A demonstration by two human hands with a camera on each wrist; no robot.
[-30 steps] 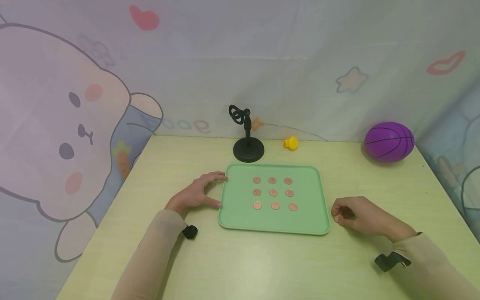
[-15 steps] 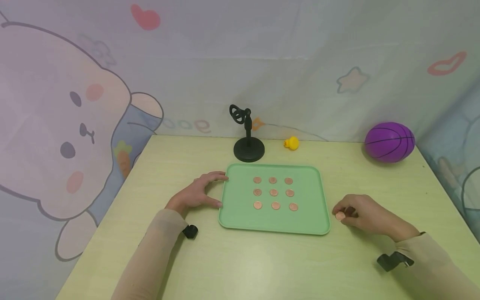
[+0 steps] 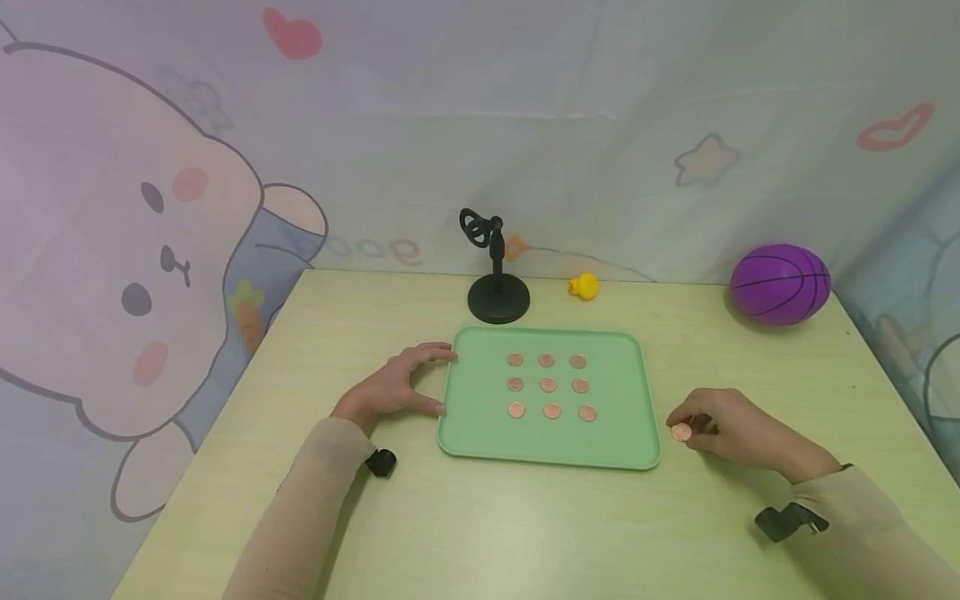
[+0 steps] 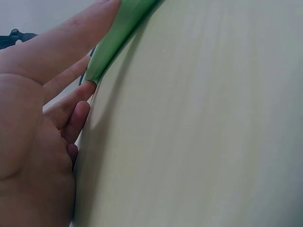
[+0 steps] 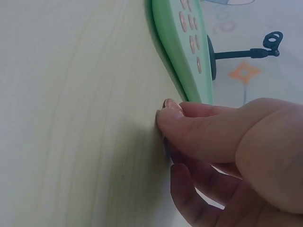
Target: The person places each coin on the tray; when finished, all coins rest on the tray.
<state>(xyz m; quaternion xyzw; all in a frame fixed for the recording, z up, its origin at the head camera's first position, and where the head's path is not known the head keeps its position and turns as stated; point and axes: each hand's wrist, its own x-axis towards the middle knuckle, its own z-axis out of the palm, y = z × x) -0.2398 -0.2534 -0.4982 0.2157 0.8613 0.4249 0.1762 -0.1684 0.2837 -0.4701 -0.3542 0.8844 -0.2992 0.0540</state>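
Observation:
A light green tray (image 3: 480,437) lies on the table, with several copper coins (image 3: 548,385) set out on it in three rows of three. At the tray's left rim, my left hand (image 3: 390,387) touches the edge with thumb and fingertips, its fingers spread and only gently bent. To the right of the tray, my right hand (image 3: 738,429) pinches one more copper coin (image 3: 681,432) between thumb and finger, low over the table. The right wrist view has this coin (image 5: 173,105) at the fingertips, partly hidden by the thumb.
Behind the tray stands a black stand (image 3: 498,298) with a round base. A small yellow toy (image 3: 584,286) lies to its right. The purple ball (image 3: 780,284) sits at the table's back right corner, near the printed cloth backdrop (image 3: 600,150).
My right hand has shifted slightly right, and its coin, mostly covered by the fingers a second ago, now shows flat side up. The left hand and the tray hold their place.

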